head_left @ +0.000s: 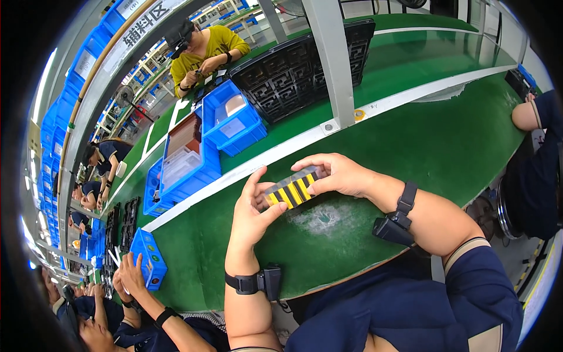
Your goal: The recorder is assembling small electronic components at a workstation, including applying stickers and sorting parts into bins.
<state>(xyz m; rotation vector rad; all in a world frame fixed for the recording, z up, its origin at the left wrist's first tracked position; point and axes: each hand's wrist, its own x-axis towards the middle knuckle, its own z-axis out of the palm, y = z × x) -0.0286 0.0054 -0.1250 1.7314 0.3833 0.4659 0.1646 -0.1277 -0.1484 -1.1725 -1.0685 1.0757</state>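
Note:
A small yellow-and-black striped block (291, 192) with a greyish top is held up between my two hands, above the green bench. My left hand (252, 206) has its thumb on the block's lower left corner; its fingers reach up behind the left end. On the other side, my right hand (334, 174) grips the right end, thumb across the striped face and index finger along the top edge. What exactly the block is, I cannot make out. Beneath it, the bench's green surface (375, 234) has a pale worn patch (324, 218).
Blue bins (231, 117) stand beyond the bench's white rail (281, 145), near a black moulded tray (287, 76) and a white post (331, 58). To the left, a small blue box (148, 258) sits near a co-worker's hands (130, 276). Another person (205, 53) works opposite.

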